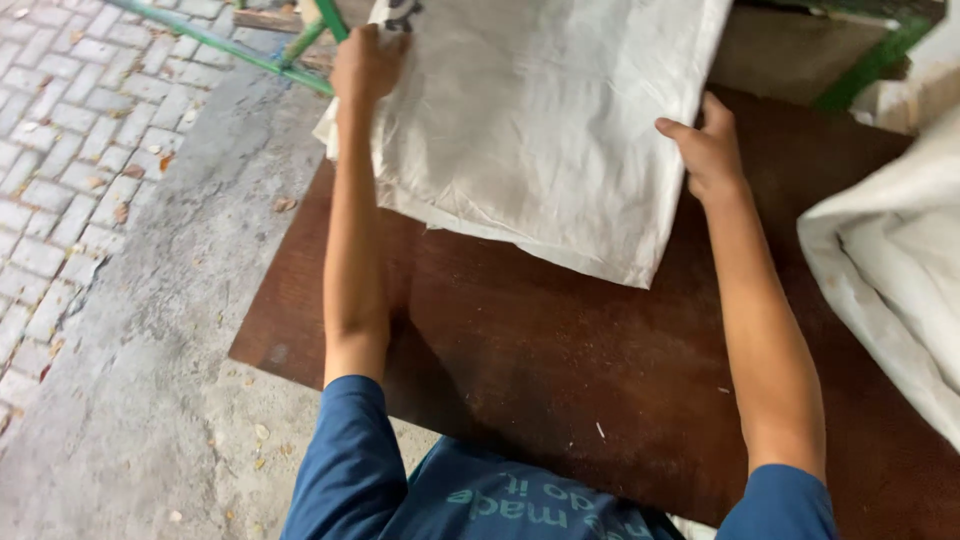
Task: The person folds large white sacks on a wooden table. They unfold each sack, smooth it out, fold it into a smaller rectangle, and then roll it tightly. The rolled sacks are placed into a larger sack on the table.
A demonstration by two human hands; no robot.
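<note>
At the upper middle of the frame, the left hand [366,62] has its fingers curled tight on the far edge of a white woven sack [540,120]; the right hand [708,150] clamps the sack's right edge. The sack lies on a dark brown table [560,360]. Another white sack [890,270] sits at right, cut off. Green bars [260,55] cross the upper left.

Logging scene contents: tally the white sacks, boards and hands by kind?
White woven sacks: 2, one under the hands, one at the right edge
Brown board: 1
Hands: 2, left hand, right hand
Total: 5
</note>
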